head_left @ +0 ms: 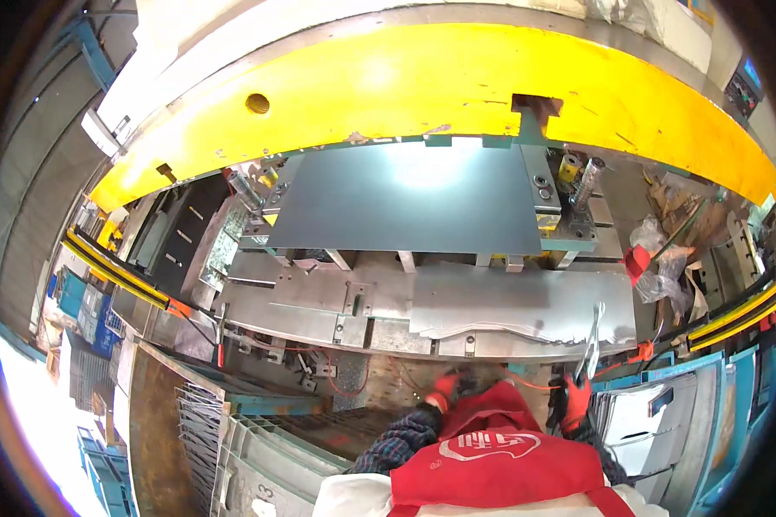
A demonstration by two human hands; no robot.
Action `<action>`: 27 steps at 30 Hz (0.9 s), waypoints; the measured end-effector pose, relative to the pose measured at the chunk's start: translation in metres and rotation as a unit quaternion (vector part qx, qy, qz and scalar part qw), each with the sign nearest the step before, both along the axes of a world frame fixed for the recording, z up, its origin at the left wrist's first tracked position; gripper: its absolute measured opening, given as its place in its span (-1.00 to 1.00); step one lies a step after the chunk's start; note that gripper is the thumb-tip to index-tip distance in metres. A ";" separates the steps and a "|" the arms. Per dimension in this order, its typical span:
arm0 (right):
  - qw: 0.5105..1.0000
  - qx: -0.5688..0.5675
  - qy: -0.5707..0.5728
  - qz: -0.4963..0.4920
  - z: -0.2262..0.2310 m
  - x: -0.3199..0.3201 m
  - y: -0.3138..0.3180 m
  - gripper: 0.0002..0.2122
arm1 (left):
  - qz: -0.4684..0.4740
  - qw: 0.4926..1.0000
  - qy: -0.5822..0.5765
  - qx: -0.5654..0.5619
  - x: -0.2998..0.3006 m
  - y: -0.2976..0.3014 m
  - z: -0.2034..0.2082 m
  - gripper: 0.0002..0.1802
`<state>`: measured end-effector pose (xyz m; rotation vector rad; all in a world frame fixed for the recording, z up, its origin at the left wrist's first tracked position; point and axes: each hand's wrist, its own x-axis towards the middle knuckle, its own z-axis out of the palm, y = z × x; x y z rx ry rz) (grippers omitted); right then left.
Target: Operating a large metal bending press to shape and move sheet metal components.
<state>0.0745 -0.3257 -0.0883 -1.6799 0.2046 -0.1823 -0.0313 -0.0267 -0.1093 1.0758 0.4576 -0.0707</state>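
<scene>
My right hand (pixel 573 403), in a red and black glove, is closed on the handles of silver metal tongs (pixel 591 345). The tongs point forward, over the right end of a stack of thin metal sheets (pixel 517 302) with uneven near edges. In front of my red apron hangs my left hand (pixel 444 389), gloved alike; its dark fingers are too unclear to show whether they are open or closed. Beyond the stack, a large flat metal sheet (pixel 405 207) lies on the die under the yellow press beam (pixel 388 82). Neither hand touches that sheet.
The steel press bed (pixel 310 310) runs across in front of me. Guide posts (pixel 588 183) stand beside the die. Yellow-black bars (pixel 116 269) flank both sides. A grey crate (pixel 272 465) is at near left, a blue-framed bin with sheets (pixel 655 422) at near right.
</scene>
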 end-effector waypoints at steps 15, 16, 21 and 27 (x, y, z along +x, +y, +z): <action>0.886 0.257 0.324 0.211 0.097 -0.028 0.032 -0.74 | -0.013 0.987 0.057 -0.153 0.006 -0.009 0.008 -0.74; 0.869 0.297 0.332 0.213 0.094 -0.025 0.032 -0.75 | -0.009 0.987 0.056 -0.152 0.008 -0.009 0.003 -0.74; 0.860 0.299 0.366 0.193 0.075 -0.019 0.023 -0.75 | -0.045 0.981 0.037 -0.185 0.016 -0.011 0.011 -0.73; 0.893 0.252 0.321 0.189 0.095 -0.027 0.033 -0.75 | -0.045 0.961 0.046 -0.270 0.016 -0.009 0.015 -0.69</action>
